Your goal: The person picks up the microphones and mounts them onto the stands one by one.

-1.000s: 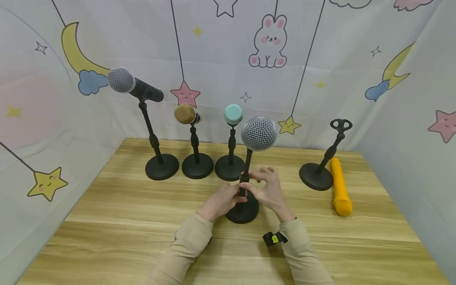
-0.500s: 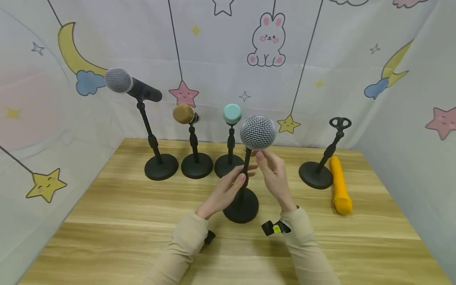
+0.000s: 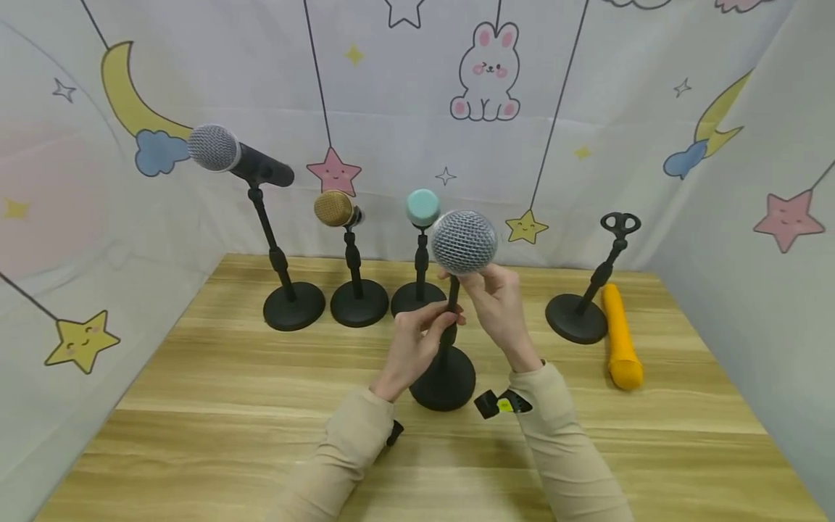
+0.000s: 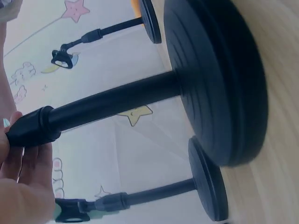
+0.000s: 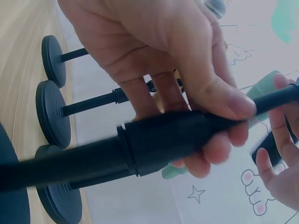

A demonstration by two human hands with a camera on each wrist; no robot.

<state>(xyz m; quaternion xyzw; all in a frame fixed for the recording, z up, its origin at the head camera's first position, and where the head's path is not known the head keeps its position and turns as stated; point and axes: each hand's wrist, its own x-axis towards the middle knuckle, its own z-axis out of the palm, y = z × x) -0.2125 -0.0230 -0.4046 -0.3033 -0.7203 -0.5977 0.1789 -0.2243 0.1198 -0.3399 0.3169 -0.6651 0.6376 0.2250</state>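
Note:
A black microphone stand (image 3: 443, 384) stands on the table, with a large silver-mesh microphone (image 3: 464, 243) at its top. My left hand (image 3: 417, 344) grips the stand around its collar; thumb and fingers close on it in the right wrist view, where the collar (image 5: 159, 140) lies across the middle. Higher up, my right hand (image 3: 502, 304) has its fingers curled at the microphone just under the mesh head, which partly hides them. At the right edge of the right wrist view, that right hand (image 5: 285, 182) is beside the upper rod and a dark handle end.
Behind and left stand a silver-headed microphone (image 3: 215, 148), a gold-headed one (image 3: 334, 209) and a mint one (image 3: 422, 208), each on a black stand. At right are a stand with a bare clip (image 3: 577, 319) and an orange microphone (image 3: 620, 341) lying on the table (image 3: 228, 435).
Both hands have moved up the stand. My left hand went from the lower pole to the collar; my right hand left the collar for the underside of the microphone head, which tilted slightly left.

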